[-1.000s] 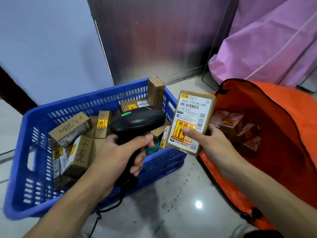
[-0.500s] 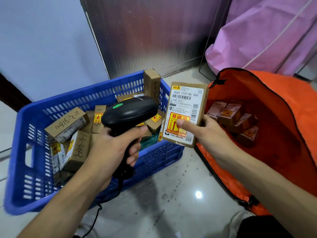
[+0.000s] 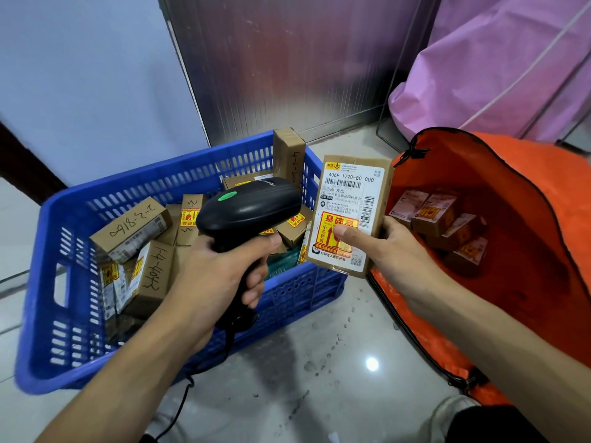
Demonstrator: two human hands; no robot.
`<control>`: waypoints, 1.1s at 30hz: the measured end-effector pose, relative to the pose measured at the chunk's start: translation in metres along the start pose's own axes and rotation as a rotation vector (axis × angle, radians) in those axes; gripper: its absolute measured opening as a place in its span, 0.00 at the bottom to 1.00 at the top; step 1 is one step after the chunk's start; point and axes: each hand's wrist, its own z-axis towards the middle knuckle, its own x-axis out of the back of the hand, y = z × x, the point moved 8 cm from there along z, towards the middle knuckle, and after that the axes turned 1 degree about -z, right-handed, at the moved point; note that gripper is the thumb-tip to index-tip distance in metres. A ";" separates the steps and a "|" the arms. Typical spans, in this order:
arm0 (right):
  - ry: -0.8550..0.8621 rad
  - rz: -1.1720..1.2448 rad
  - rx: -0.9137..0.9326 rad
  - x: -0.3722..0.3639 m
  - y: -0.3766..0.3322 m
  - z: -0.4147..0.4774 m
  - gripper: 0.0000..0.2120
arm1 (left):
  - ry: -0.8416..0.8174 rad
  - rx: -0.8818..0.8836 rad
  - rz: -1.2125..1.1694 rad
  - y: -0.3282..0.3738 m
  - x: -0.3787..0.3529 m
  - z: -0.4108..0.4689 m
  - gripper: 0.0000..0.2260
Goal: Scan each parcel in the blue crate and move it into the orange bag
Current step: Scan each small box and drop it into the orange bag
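My left hand point(image 3: 220, 273) grips the handle of a black barcode scanner point(image 3: 249, 209) with a green button; its head points right at a labelled cardboard parcel point(image 3: 348, 212). My right hand point(image 3: 383, 251) holds that parcel upright, thumb on its yellow-red fragile sticker, between the crate and the bag. The blue crate point(image 3: 64, 314) on the left holds several small cardboard parcels point(image 3: 134, 231), some with handwritten numbers. The open orange bag point(image 3: 527, 251) on the right has several parcels point(image 3: 441, 215) lying inside.
A grey metal panel point(image 3: 287, 59) and pale wall point(image 3: 80, 75) stand behind the crate. A pink plastic cover point(image 3: 495, 65) hangs behind the bag. The scanner cable point(image 3: 179, 407) trails down over the glossy floor point(image 3: 303, 378). A shoe point(image 3: 447, 417) shows at bottom right.
Both hands keep their hold. Scanner and parcel stay together; the parcel has tilted a little and the view has shifted slightly.
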 end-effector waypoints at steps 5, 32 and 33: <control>-0.002 0.001 0.006 0.000 0.000 -0.001 0.22 | 0.004 -0.004 0.009 0.000 0.001 0.001 0.14; -0.017 -0.011 0.022 -0.001 -0.001 0.000 0.21 | 0.020 -0.016 0.050 0.001 -0.002 0.002 0.15; -0.016 -0.013 0.021 -0.001 -0.001 0.000 0.22 | 0.025 -0.018 0.058 0.001 -0.002 0.002 0.15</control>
